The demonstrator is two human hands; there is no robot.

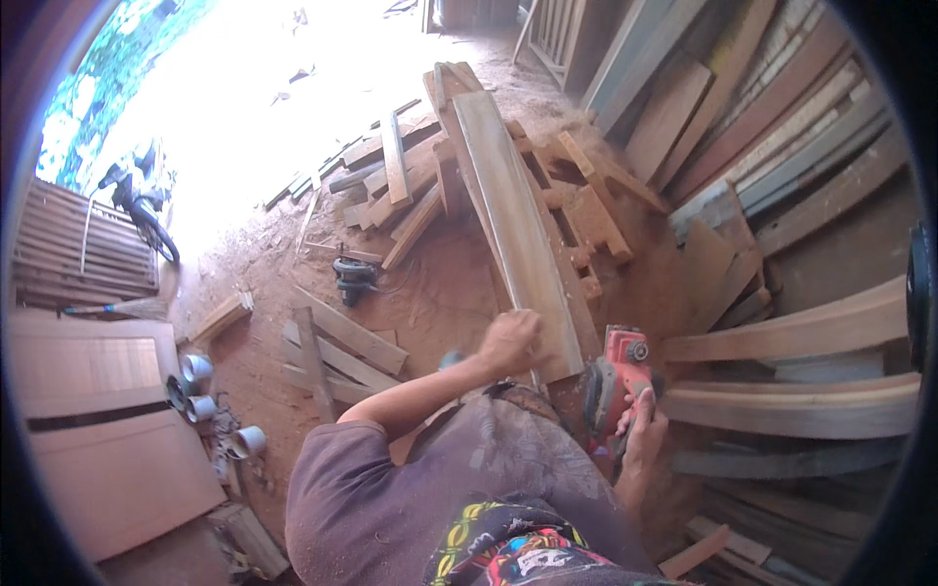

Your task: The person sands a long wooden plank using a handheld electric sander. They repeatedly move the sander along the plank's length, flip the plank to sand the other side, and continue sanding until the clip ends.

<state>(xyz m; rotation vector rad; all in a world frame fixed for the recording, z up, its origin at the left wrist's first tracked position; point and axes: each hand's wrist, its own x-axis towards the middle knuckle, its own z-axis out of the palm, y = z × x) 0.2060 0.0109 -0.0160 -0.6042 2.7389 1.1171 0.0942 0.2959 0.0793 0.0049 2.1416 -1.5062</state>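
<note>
A long pale wooden board [523,225] runs away from my body, its near end just in front of my waist. My left hand [512,342] is over the left edge of that near end with its fingers curled in. Whether they grip the edge or something small is hidden. To the right of the board, my right hand [640,427] is wrapped round the rear handle of a red electric planer [625,376]. The planer is tilted on its side and held apart from the board, with its round front knob up.
Notched timber blocks [591,220] stand beside the board. Offcuts [396,161] are heaped beyond it; a dark power tool [354,278] sits on the dusty floor. Curved planks [791,405] are stacked close on my right. Door panels [127,479] and pots [200,408] are at left, a motorbike [147,210] farther off.
</note>
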